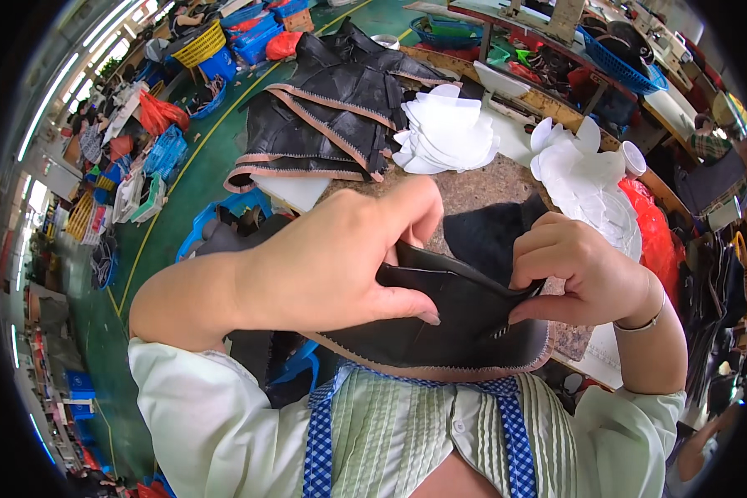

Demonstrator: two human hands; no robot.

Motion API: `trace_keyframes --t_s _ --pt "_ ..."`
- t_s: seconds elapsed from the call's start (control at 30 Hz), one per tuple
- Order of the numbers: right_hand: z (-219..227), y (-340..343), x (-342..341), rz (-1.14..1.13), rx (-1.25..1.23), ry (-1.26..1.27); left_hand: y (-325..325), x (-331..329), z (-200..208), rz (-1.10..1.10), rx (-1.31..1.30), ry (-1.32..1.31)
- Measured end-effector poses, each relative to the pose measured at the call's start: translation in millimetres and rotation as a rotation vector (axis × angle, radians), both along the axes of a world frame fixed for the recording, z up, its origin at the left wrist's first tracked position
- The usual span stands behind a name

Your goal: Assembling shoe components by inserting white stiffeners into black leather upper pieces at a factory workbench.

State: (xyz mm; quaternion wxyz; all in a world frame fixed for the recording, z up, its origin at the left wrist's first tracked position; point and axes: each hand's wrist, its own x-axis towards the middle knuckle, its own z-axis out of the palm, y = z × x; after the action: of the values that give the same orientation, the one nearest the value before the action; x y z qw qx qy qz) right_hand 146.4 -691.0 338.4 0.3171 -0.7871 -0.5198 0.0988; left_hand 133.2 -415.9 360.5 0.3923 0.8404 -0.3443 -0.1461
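Held close to my body is a black leather upper (398, 339), with a tan stitched border along its lower edge and a few pale stitches at the right. My left hand (349, 257) grips its top edge from the left, the thumb on the near face and the fingers bent into the gap between the layers, their tips hidden. At the right end of that edge, my right hand (568, 270) pinches the leather between thumb and curled fingers. Behind it, a dark fuzzy piece (490, 236) lies on the brown worktop (515, 184).
Beyond the hands, similar black tan-edged uppers (324, 108) are piled up. White cut pieces (448, 129) lie beside them, with more white pieces (585, 170) at the right. A red plastic bag (651, 232) and a white cup (632, 158) are at the right; a blue basket (224, 217) stands lower left.
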Motion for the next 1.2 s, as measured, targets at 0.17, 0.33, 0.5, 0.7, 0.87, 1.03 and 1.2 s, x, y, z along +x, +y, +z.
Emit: trace_keyframes --t_s 0.17,0.33,0.5,0.7,0.87,1.03,1.2 --pt "-4.6 4.7 -5.0 -0.003 -0.032 -0.027 0.8 -1.7 -5.7 -0.152 -0.068 -0.230" --pt "-5.5 16.3 -18.5 -0.176 0.162 0.071 -1.8 -5.2 -2.7 -0.144 -0.168 -0.283" --pt "-9.9 14.1 -18.5 -0.195 0.186 0.124 -4.5 -6.7 -12.7 -0.090 -0.178 -0.348" --pt "3.2 27.7 -21.1 -0.302 0.320 0.209 -16.3 -5.5 -1.5 -0.104 -0.132 -0.474" --pt "-4.3 22.4 -26.9 -0.430 0.718 0.449 -8.2 5.4 12.5 0.132 -0.216 -0.207" --pt "-8.7 17.2 -27.8 -0.495 0.758 0.375 -1.2 6.9 16.8 0.168 -0.205 -0.130" --pt "1.9 20.6 -26.9 -0.581 0.589 -0.149 -1.8 4.2 7.4 0.165 -0.131 -0.648"
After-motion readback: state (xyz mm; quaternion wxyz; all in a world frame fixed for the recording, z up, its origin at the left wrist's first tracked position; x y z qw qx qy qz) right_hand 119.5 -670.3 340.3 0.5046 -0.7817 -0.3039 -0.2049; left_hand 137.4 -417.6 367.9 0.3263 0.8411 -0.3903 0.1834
